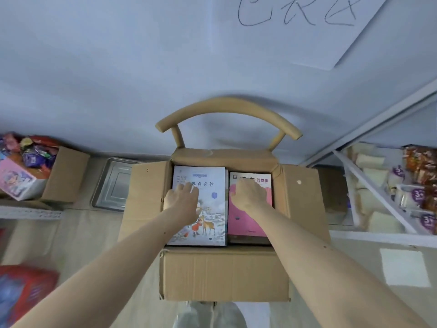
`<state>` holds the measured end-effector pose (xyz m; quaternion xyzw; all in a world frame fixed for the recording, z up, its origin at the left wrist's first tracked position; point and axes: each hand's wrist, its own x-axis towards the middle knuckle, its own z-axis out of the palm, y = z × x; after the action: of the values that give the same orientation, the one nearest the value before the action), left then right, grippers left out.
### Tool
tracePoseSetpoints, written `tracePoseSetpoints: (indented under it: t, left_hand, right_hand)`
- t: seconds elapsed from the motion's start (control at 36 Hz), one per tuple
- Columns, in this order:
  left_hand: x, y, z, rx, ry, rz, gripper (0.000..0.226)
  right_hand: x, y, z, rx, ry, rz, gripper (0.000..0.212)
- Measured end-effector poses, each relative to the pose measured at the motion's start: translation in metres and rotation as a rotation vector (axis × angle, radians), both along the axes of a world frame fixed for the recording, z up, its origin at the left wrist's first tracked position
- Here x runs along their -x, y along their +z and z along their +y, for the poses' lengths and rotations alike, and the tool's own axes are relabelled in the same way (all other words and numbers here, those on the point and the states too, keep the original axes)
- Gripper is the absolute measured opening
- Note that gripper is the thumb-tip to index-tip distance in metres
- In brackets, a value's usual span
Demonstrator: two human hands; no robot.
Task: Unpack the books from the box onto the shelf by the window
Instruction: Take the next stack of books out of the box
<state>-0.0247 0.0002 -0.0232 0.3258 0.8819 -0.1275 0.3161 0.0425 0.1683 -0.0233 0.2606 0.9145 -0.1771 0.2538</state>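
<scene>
Start of job: box (224, 275) full. Left hand (181, 200) flat on snowy book (208, 223), right hand (249, 197) flat on pink book (246, 223), fingers wide, holding nothing; next, grab book edges, lift out

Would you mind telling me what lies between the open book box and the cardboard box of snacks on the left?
In the head view, a metal tray lies between the book box and the snack box.

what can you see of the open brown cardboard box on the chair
The open brown cardboard box looks like plain corrugated card, creased, with all four flaps folded outward. It sits on a tan wooden chair. Inside, two stacks lie flat: a white deer-picture book on the left, a pink book on the right. The left hand rests on the white book, the right hand on the pink one.
</scene>
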Motion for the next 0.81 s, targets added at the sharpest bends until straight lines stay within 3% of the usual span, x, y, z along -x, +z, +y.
tracePoseSetpoints:
  t: [0.17,0.5,0.67,0.81]
  left_hand:
    - [0.005,-0.047,-0.002,0.161,-0.138,0.006,0.113]
    - [0.006,-0.069,-0.005,0.2,-0.161,0.039,0.118]
    - [0.01,-0.075,-0.014,0.155,-0.145,0.035,0.126]
    - [0.011,-0.077,-0.017,0.114,-0.145,0.047,0.128]
  right_hand:
    - [0.012,-0.069,-0.012,0.35,-0.254,0.003,0.047]
    - [0.028,-0.097,-0.036,0.36,-0.608,0.022,0.046]
    - [0.033,-0.099,-0.03,0.49,-0.831,0.009,0.074]
    - [0.037,-0.098,-0.036,0.588,-0.894,0.019,0.064]
